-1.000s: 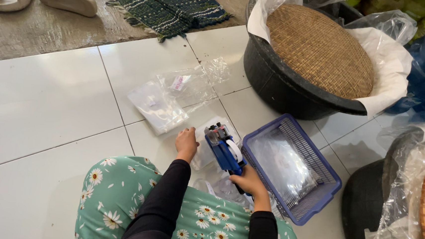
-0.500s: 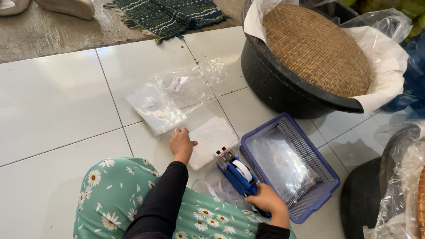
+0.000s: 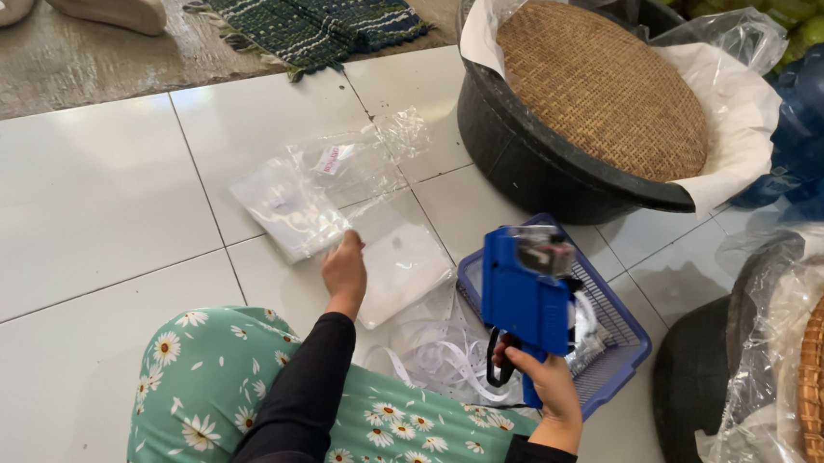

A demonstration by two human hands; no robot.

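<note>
Right hand (image 3: 545, 374) gripping blue label gun (image 3: 524, 293)

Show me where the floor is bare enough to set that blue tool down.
Bare tile lies left of the left hand, between the clear bags, the mat and the knee. A smaller strip runs between the tub and the basket. Crowded: around the right hand and tool, with backing tape, and bags at right.

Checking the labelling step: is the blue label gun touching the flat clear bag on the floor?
Apart. The head view shows the blue label gun raised in the right hand, clear of the flat clear bag under the left hand.
</note>
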